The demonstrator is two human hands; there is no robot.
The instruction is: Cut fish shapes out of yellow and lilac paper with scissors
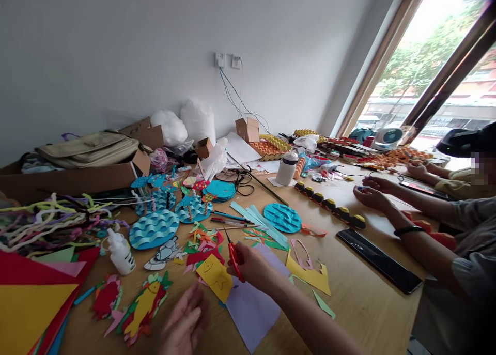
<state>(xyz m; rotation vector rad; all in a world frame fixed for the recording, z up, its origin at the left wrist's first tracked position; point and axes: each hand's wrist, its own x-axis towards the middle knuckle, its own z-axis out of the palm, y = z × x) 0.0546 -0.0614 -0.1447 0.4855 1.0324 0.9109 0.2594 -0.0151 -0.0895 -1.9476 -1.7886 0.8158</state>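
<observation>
My right hand grips a pair of scissors by the red handles, blades pointing up and away. Just left of it lies a yellow paper piece with a fish outline drawn on it, partly over a purple paper sheet. My left hand, slightly blurred, is open near the table's front edge with nothing in it. Left of that hand are cut paper fish in yellow and green and in red. Colourful paper scraps are heaped beyond the yellow piece.
A white glue bottle stands at left, near pipe cleaners and coloured paper sheets. Blue wavy paper discs lie behind. On the right are a black phone, an egg-carton strip and other people's hands.
</observation>
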